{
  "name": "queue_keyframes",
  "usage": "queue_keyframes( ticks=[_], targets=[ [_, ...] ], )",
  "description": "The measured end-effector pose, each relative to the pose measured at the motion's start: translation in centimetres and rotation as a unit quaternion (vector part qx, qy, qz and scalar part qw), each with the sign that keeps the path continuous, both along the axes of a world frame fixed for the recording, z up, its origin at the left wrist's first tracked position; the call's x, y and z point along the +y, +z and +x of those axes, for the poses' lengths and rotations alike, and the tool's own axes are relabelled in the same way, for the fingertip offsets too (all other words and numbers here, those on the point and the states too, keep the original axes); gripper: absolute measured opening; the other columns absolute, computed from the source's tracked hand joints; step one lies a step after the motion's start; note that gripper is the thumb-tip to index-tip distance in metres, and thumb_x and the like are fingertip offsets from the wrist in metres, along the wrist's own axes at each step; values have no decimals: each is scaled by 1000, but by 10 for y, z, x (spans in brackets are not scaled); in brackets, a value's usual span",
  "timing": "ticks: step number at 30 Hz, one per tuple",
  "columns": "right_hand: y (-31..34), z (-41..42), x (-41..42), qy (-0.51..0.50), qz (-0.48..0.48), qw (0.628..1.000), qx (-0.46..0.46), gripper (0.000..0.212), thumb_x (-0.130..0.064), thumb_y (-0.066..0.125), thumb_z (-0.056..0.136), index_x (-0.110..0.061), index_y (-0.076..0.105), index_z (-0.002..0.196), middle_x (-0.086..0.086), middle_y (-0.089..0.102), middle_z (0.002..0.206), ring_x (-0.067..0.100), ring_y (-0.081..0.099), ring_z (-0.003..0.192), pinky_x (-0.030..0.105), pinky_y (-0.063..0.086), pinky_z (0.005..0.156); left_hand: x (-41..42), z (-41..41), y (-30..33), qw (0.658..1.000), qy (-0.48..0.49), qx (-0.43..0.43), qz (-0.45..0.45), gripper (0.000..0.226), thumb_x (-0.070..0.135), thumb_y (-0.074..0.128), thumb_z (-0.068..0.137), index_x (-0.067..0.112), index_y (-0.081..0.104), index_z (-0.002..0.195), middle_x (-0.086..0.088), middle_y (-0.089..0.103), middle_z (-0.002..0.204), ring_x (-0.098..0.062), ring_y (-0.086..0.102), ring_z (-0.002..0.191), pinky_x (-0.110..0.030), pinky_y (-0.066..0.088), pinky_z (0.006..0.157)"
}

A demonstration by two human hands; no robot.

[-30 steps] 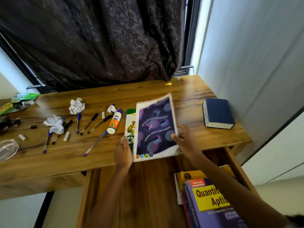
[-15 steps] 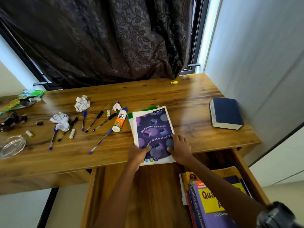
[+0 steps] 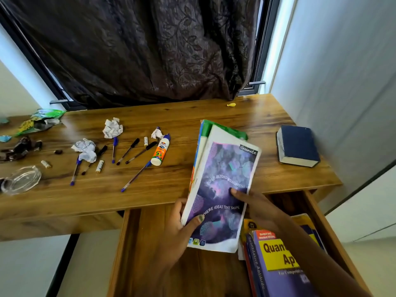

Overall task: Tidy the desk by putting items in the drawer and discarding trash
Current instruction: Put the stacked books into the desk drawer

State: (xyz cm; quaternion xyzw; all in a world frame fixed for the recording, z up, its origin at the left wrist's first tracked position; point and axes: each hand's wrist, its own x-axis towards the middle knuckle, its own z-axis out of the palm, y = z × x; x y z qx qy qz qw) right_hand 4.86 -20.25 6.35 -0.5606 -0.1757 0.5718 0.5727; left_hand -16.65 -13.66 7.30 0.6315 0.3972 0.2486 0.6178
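Head cam: left hand [image 3: 182, 224] & right hand [image 3: 255, 203] both clamp 2 stacked notebooks [image 3: 222, 189], thumbs on top, tilted over desk edge above open drawer [image 3: 154, 243], probably so they slide in beside books [image 3: 276, 260].

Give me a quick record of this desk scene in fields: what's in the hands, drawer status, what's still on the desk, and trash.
held: purple notebook with a green-covered one behind it, lifted off the desk
left hand: grip on the lower left edge
right hand: thumb on the cover
drawer: open, books on its right side
still on desk: navy book, pens, glue bottle
trash: crumpled papers, wrappers
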Motion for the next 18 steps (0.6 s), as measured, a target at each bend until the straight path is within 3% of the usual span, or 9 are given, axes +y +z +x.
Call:
queue_keyframes(
  ticks=[3,9,14,18],
  targets=[
    [16,2,-2,-34,61,998,-2,41,-10,66,79,-2,58,118,20,65,115,37,62,107,53,48,93,-2,-10,11,1000,3,-25,-12,36,4,66,82,22,49,107,5,69,98,-8,70,86,-21,56,60],
    [22,-31,-9,-38,111,987,-108,34,-4,63,82,-4,54,114,16,70,105,34,68,94,51,55,80,-2,-13,9,995,88,-48,11,35,9,62,87,25,48,114,-2,66,109,-8,70,90,-25,59,63],
    [-1,-54,-23,-28,97,981,-166,42,-9,71,75,-9,56,114,7,69,108,24,65,104,35,57,81,-8,-18,3,991,119,-58,31,53,13,65,82,12,43,130,-2,63,116,-11,65,101,-23,57,72],
    [-3,-63,-30,-11,101,975,-199,51,-15,72,72,-10,54,120,3,67,113,10,63,105,23,53,83,-9,-23,-6,989,134,-47,37,51,13,64,81,12,43,127,-2,61,113,-12,64,100,-14,54,62]
  ],
)
